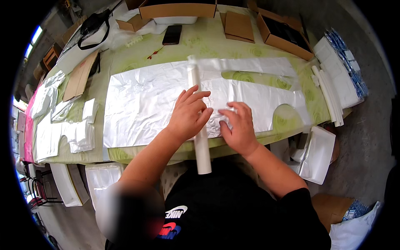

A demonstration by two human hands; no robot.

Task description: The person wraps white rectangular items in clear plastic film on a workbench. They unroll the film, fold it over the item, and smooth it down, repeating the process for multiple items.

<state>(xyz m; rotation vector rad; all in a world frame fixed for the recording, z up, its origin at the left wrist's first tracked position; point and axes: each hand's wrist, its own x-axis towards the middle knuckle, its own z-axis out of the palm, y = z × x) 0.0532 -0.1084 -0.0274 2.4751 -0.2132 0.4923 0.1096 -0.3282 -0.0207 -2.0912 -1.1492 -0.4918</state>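
Observation:
A large thin white plastic sheet with cut-out openings lies spread and creased on the table. Across its middle, pointing toward me, is a long white tube, its near end jutting past the table edge. My left hand is over the tube with its fingers stretched and apart, hiding part of it; whether it touches the tube I cannot tell. To the right of the tube, my right hand hovers over or rests on the sheet, fingers curved and apart, with nothing visible in them.
Folded white plastic pieces lie at the left beside flat cardboard. A phone and open cardboard boxes are at the back. White rolls lie along the right edge. White bins stand below the table.

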